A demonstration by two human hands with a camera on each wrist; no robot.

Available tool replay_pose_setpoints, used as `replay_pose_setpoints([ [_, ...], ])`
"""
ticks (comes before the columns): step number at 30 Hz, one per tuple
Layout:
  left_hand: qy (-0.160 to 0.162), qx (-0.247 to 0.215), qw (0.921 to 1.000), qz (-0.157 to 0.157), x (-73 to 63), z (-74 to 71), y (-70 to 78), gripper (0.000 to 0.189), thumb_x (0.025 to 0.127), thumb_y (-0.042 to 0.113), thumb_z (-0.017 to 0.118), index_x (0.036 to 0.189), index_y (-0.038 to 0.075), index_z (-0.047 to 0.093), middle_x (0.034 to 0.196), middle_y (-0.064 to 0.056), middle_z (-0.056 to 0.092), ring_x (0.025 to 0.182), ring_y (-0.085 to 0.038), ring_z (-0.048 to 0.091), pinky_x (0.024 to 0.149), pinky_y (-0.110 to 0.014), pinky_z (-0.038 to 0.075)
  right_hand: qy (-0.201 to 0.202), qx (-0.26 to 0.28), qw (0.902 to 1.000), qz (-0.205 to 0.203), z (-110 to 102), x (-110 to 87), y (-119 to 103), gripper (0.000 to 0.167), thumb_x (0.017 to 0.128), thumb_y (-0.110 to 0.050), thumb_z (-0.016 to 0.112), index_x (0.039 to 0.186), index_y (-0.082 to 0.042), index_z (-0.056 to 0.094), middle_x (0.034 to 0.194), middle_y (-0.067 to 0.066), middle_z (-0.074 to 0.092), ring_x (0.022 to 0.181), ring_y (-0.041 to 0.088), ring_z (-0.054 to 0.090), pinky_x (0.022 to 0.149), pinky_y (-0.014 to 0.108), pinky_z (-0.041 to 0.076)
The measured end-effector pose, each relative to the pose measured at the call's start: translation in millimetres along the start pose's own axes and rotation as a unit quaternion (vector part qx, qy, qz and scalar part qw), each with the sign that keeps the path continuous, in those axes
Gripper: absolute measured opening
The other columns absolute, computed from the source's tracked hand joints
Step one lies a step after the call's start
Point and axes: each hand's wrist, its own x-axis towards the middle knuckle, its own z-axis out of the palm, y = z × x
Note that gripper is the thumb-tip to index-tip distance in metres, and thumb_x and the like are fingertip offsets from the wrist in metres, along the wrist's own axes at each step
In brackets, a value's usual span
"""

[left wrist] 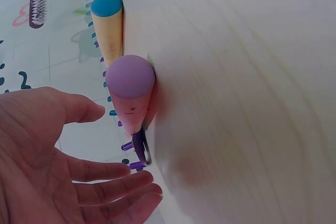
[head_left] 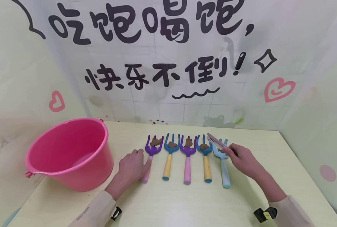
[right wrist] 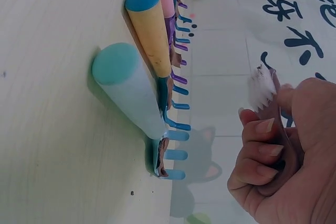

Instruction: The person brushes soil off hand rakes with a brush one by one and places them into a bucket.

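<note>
Several small garden forks lie in a row on the table. At the left end is a purple fork point(head_left: 153, 150) with a pink handle point(left wrist: 132, 85); my left hand point(head_left: 132, 166) is beside that handle. In the left wrist view its thumb and fingers are spread, holding nothing. My right hand point(right wrist: 302, 150) grips a brown brush point(head_left: 216, 141) with white bristles point(right wrist: 261, 87), above the light blue fork point(head_left: 225, 172) at the right end. Brown clumps point(head_left: 155, 142) sit on the fork heads. The brush and hand partly cover the light blue fork's head and its clump.
A large pink bucket point(head_left: 91, 176) stands at the table's left side. Behind the table point(head_left: 168, 205) rises a white printed wall covering point(head_left: 157, 107), with more of it on both sides. A dark crumb point(right wrist: 132, 193) lies near the light blue fork.
</note>
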Motion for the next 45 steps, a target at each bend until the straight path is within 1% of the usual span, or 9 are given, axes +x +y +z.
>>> replay_pose_setpoints([
  [4,-0.019,0.01,0.9997,-0.012,2.8,-0.4,1.9,0.06,0.101,0.046,0.057,0.127,-0.008,0.058,0.099,-0.019,0.061,0.079,-0.031,0.061,0.064,-0.047,0.055,0.002,0.015,0.9999,-0.002,0.9,-0.2,-0.1,0.031,0.108,-0.027,0.053,0.096,0.0,0.061,0.076,0.006,0.054,0.06,0.02,0.042,0.053,0.032,0.038],
  [8,-0.044,0.016,0.9986,-0.024,6.2,-2.6,5.3,0.058,0.101,0.046,0.058,0.123,-0.008,0.059,0.091,-0.016,0.059,0.072,-0.027,0.057,0.06,-0.043,0.053,0.002,0.011,0.9999,-0.011,2.3,0.3,-0.7,0.027,0.106,-0.025,0.056,0.092,-0.003,0.056,0.068,0.002,0.045,0.057,0.019,0.043,0.051,0.029,0.036],
  [12,-0.056,0.008,0.998,-0.028,6.6,-4.0,8.6,0.055,0.1,0.044,0.06,0.118,-0.008,0.061,0.086,-0.014,0.056,0.068,-0.026,0.054,0.057,-0.04,0.05,0.0,0.01,0.9996,-0.027,3.2,-0.4,-2.3,0.024,0.106,-0.022,0.058,0.09,-0.004,0.054,0.068,0.0,0.043,0.057,0.017,0.042,0.051,0.028,0.035],
  [16,-0.059,0.008,0.9978,-0.028,6.7,-4.0,11.7,0.054,0.098,0.044,0.063,0.114,-0.008,0.061,0.086,-0.014,0.055,0.066,-0.026,0.054,0.056,-0.039,0.049,-0.02,0.021,0.9992,-0.027,2.4,-1.0,-2.2,0.022,0.106,-0.019,0.057,0.093,-0.002,0.053,0.068,0.001,0.046,0.056,0.016,0.044,0.049,0.027,0.037],
  [21,-0.08,0.016,0.9959,-0.041,8.6,-2.7,15.6,0.055,0.096,0.044,0.067,0.113,-0.007,0.06,0.086,-0.014,0.052,0.067,-0.025,0.053,0.055,-0.036,0.048,-0.046,0.029,0.9982,-0.026,0.8,-1.7,-1.2,0.02,0.107,-0.016,0.055,0.098,0.002,0.053,0.068,0.001,0.049,0.055,0.016,0.046,0.048,0.027,0.038],
  [30,-0.103,0.015,0.9925,-0.065,14.0,1.8,19.9,0.06,0.094,0.046,0.071,0.113,-0.009,0.058,0.085,-0.014,0.051,0.068,-0.024,0.054,0.056,-0.034,0.048,-0.029,0.013,0.9972,-0.068,0.3,-0.5,-4.7,0.018,0.107,-0.013,0.053,0.099,0.002,0.059,0.07,-0.001,0.045,0.058,0.014,0.041,0.053,0.028,0.036],
  [35,-0.11,0.003,0.9911,-0.074,17.3,4.4,22.0,0.06,0.094,0.041,0.072,0.118,-0.011,0.055,0.085,-0.014,0.051,0.068,-0.024,0.055,0.056,-0.034,0.049,-0.033,0.01,0.9971,-0.067,0.2,1.2,-6.5,0.02,0.108,-0.012,0.05,0.093,-0.002,0.059,0.072,0.0,0.047,0.059,0.014,0.042,0.055,0.029,0.036],
  [39,-0.117,-0.001,0.99,-0.078,18.2,5.6,23.8,0.059,0.094,0.037,0.072,0.122,-0.011,0.052,0.082,-0.013,0.052,0.068,-0.024,0.056,0.057,-0.033,0.05,-0.046,0.021,0.9967,-0.063,-0.2,1.0,-8.0,0.02,0.109,-0.013,0.048,0.097,-0.002,0.059,0.073,0.003,0.048,0.059,0.015,0.042,0.054,0.029,0.037],
  [45,-0.117,-0.017,0.9906,-0.069,16.0,7.1,24.8,0.049,0.096,0.031,0.071,0.116,-0.009,0.052,0.076,-0.012,0.052,0.064,-0.023,0.057,0.056,-0.033,0.049,-0.069,0.038,0.9964,-0.034,1.2,0.9,-8.4,0.024,0.11,-0.019,0.048,0.096,-0.002,0.056,0.07,0.003,0.048,0.053,0.016,0.047,0.048,0.03,0.042],
])
